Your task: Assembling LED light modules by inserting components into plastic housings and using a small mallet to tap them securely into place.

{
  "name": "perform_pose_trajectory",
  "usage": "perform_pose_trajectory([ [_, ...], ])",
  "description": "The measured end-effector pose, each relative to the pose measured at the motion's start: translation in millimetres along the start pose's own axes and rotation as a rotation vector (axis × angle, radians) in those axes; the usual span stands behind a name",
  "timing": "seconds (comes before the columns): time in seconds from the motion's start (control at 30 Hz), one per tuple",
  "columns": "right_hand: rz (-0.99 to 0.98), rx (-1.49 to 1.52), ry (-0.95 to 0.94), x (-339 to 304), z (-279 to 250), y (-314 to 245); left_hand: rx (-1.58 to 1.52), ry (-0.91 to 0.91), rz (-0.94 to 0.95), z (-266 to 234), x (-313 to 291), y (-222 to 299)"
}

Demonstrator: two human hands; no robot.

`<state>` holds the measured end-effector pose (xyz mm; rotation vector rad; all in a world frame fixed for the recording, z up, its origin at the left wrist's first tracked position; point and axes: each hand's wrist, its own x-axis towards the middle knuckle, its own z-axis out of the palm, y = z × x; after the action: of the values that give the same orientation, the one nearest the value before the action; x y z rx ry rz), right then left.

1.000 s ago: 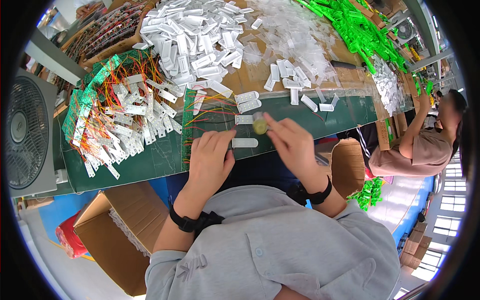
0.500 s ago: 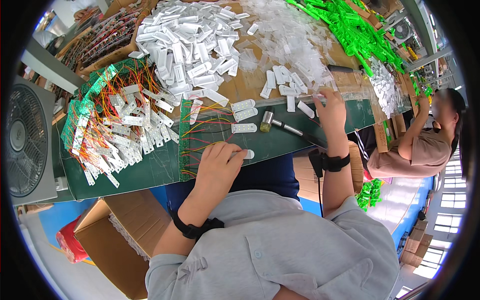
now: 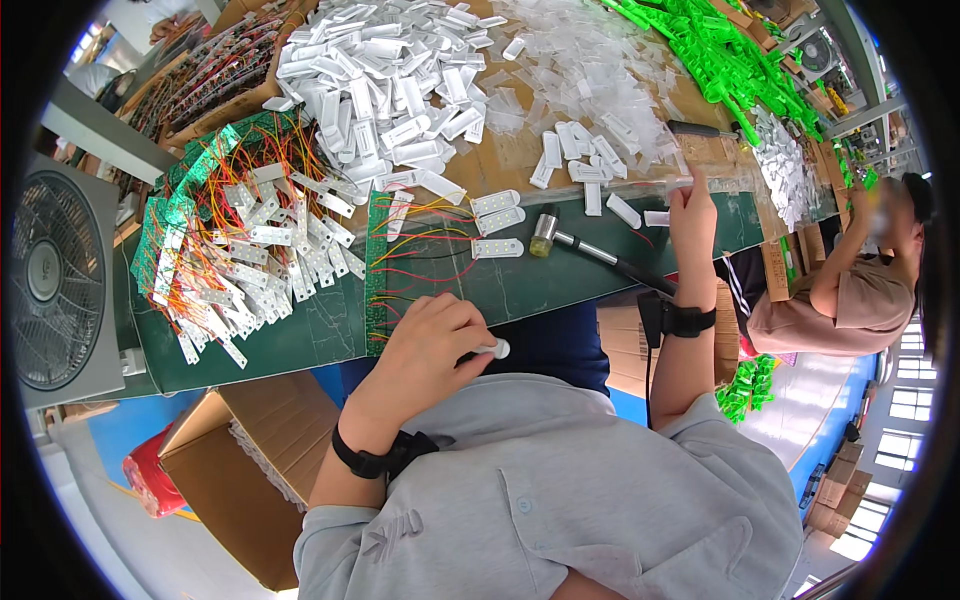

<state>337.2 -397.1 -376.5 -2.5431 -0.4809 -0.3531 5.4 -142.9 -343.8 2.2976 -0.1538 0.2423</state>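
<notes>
At the near table edge, my left hand (image 3: 432, 345) is closed round a white plastic housing (image 3: 500, 348), whose rounded end sticks out past the fingers. Farther right and away, my right hand (image 3: 692, 225) pinches a small clear plastic piece (image 3: 680, 183) between thumb and fingertips. Between the hands lies a hammer (image 3: 590, 248) with a metal head and dark handle. Wires run from a green circuit board strip (image 3: 377, 265) to white LED housings (image 3: 497, 248) left of the hammer. Beside my right hand rest loose white housings (image 3: 624, 211).
A heap of white housings (image 3: 390, 90) and a spread of clear plastic pieces (image 3: 580, 70) cover the far side. Wired metal plates (image 3: 250, 270) are piled at left near a fan (image 3: 45, 270). Green plastic parts (image 3: 700, 60) lie far right; another person (image 3: 840, 290) sits there.
My left hand has drawn slightly nearer to me with the white housing. My right hand has shifted right and now pinches a clear piece, uncovering a white housing beside it.
</notes>
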Motion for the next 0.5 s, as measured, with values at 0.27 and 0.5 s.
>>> perform_pose_trajectory([
  [0.27, -0.417, 0.658, -0.245, -96, -10, -135, 0.131, 0.378, -0.041, -2, 13, -6],
  [0.5, -0.642, 0.480, -0.358, -130, 14, -156, 0.222, 0.465, -0.114, 7, 21, -17],
])
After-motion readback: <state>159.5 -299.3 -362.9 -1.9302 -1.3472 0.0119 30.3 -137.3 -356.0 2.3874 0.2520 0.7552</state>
